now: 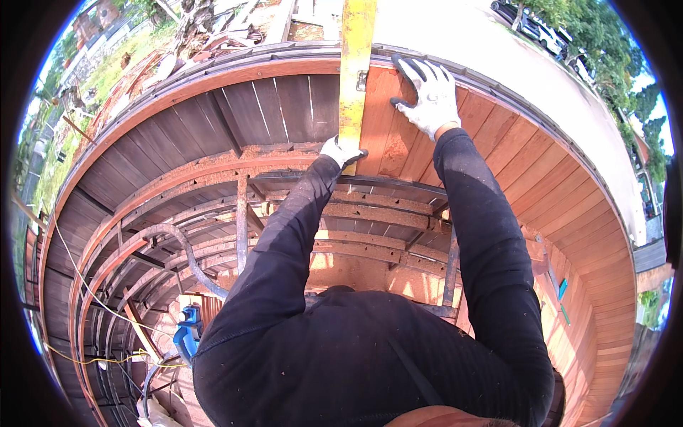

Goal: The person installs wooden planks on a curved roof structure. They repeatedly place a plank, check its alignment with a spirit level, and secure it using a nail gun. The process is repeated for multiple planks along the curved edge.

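Observation:
A long yellow spirit level [352, 107] stands against the inner side of a curved wooden wall, its upper end reaching past the rim. My left hand [341, 151], in a white glove with dark fingertips, is closed round its lower part. Reddish new planks [384, 128] begin right beside the level and run off to the right. On top of them, close under the rim, lies my right hand [430, 92], gloved too, with its fingers spread and nothing held. Left of the level are dark weathered planks [306, 107] with light showing through the gaps.
Curved wooden ribs [192, 171] and metal scaffold bars [242, 220] cross below my arms. A blue power tool [188, 331] sits at the lower left, near a grey hose [188, 245] and a yellow cord [92, 361]. Scrap wood [213, 46] lies outside the wall.

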A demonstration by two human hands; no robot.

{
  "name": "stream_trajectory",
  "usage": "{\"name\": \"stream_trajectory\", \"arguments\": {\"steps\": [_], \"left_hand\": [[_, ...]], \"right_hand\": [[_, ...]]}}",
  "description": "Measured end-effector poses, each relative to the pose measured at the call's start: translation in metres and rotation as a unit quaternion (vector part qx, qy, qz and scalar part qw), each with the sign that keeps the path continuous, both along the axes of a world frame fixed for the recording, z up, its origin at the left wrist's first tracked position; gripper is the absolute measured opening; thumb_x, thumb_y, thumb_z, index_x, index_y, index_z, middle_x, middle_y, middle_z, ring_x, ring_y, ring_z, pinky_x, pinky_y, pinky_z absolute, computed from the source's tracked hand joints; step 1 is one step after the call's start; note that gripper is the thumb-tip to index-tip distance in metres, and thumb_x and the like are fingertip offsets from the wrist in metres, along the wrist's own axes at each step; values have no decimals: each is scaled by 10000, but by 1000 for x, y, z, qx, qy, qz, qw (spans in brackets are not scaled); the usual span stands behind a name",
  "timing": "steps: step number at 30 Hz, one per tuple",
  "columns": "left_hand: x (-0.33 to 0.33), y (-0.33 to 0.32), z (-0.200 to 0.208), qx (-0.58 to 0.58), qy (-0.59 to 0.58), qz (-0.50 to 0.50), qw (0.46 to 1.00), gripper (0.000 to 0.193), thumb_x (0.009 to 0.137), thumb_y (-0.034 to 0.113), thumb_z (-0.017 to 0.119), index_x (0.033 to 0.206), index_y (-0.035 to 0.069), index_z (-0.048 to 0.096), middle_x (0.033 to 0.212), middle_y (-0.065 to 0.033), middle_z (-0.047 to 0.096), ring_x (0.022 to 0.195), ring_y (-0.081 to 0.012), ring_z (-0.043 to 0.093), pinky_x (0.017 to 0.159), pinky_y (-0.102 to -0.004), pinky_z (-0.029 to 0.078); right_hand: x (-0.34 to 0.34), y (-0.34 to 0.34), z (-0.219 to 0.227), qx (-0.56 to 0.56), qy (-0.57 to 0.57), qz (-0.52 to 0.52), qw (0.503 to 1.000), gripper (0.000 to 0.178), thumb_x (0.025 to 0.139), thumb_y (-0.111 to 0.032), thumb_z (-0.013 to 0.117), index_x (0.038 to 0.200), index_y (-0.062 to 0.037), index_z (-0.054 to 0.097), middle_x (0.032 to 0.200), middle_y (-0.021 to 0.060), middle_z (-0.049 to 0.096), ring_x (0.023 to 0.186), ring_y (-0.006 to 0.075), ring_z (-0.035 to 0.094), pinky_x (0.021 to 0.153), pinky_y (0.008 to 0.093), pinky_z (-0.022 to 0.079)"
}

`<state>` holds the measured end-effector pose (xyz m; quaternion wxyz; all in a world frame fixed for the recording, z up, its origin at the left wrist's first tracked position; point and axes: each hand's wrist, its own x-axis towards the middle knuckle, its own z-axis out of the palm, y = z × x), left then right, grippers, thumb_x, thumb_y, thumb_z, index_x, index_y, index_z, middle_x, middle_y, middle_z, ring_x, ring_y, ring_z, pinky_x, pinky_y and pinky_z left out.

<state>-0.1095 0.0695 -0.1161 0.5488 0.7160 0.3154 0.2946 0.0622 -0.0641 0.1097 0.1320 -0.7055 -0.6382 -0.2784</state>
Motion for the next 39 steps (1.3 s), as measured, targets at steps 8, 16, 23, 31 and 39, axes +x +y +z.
{"name": "stream_trajectory", "arguments": {"steps": [8,16,23,31,39], "left_hand": [[3,13,-22,-55,-33,-22,998,557,652,291,887,1055,6,627,921,-41,672,810,-145,601,755,-302,506],[3,10,-7,15,91,-12,996,548,664,327,863,1053,18,634,942,-83,692,849,-220,641,781,-330,513],[3,8,-7,10,84,-4,996,513,657,345,856,997,24,645,861,-49,674,759,-165,617,710,-307,512],[6,17,-19,10,96,2,995,481,671,362,830,966,29,648,792,-47,661,694,-162,607,662,-305,508],[7,22,-19,105,175,-23,979,554,700,485,758,1016,43,651,915,-125,689,847,-272,657,779,-361,514]], "right_hand": [[1,0,0,22,12,16,1000,725,821,-427,676,1455,-265,362,1429,21,436,1348,229,352,1150,452,202],[1,-1,0,48,3,32,998,721,796,-427,718,1421,-225,421,1386,54,467,1304,252,399,1137,445,234],[3,1,-2,42,7,22,999,726,808,-449,700,1439,-259,394,1405,35,456,1327,242,373,1148,446,214],[6,2,-3,22,7,9,1000,737,825,-459,676,1466,-307,345,1433,18,442,1354,235,354,1153,454,197],[9,3,-8,43,1,20,999,744,817,-461,682,1465,-304,350,1424,25,454,1348,238,365,1148,462,205]]}}
